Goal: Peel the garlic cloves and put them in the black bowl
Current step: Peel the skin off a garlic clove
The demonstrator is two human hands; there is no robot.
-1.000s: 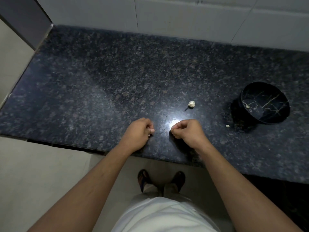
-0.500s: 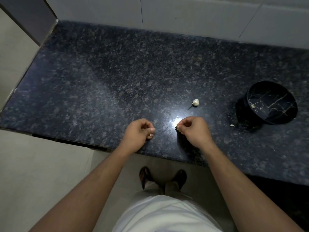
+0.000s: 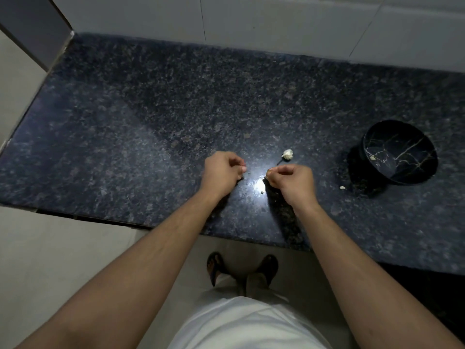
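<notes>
Two hands work near the counter's (image 3: 151,117) front edge, apart from each other with a glare spot between them. Your right hand (image 3: 292,181) curls with thumb and fingertips pinched on something too small to name, likely skin. Your left hand (image 3: 222,172) is curled too; whether it holds a clove, you cannot tell. From your right hand, the loose garlic piece (image 3: 287,154) lies just beyond at twelve o'clock, nearer that hand. The black bowl (image 3: 398,152) sits well off at about two o'clock, so the drop looks like a right-hand job.
</notes>
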